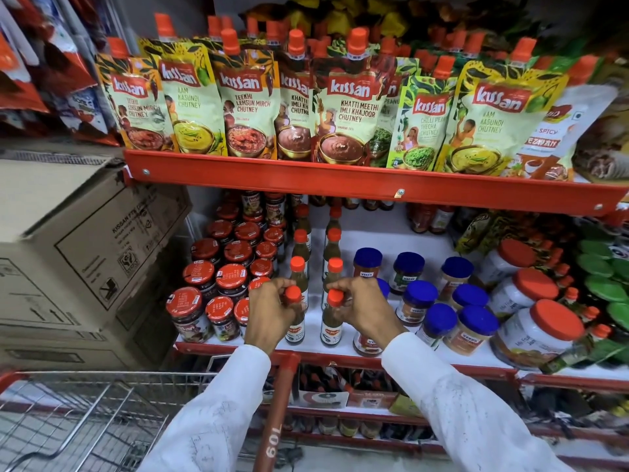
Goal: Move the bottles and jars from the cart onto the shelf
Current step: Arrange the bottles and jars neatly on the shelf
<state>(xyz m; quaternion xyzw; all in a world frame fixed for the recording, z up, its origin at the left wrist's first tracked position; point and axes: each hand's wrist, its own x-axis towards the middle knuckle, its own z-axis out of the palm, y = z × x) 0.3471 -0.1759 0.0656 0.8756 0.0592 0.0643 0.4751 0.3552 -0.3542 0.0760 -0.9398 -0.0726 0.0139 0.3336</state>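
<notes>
Shop aisle, red-edged shelf (340, 356) stocked tight, pouches (347, 107) standing on the tier above. Left hand (272, 310) wrapped round the neck of one sauce bottle (295, 327), right hand (360, 306) pinching the red cap of a second bottle (332, 321), both bottles upright at the near edge of the shelf. Held by the tops, probably to slot each into the front of its own narrow row without knocking the red-lidded jars (211, 294) on the left or the blue-lidded jars (439, 301) on the right. Wire cart (85, 413) near and low left, cardboard box (81, 253) above it.
</notes>
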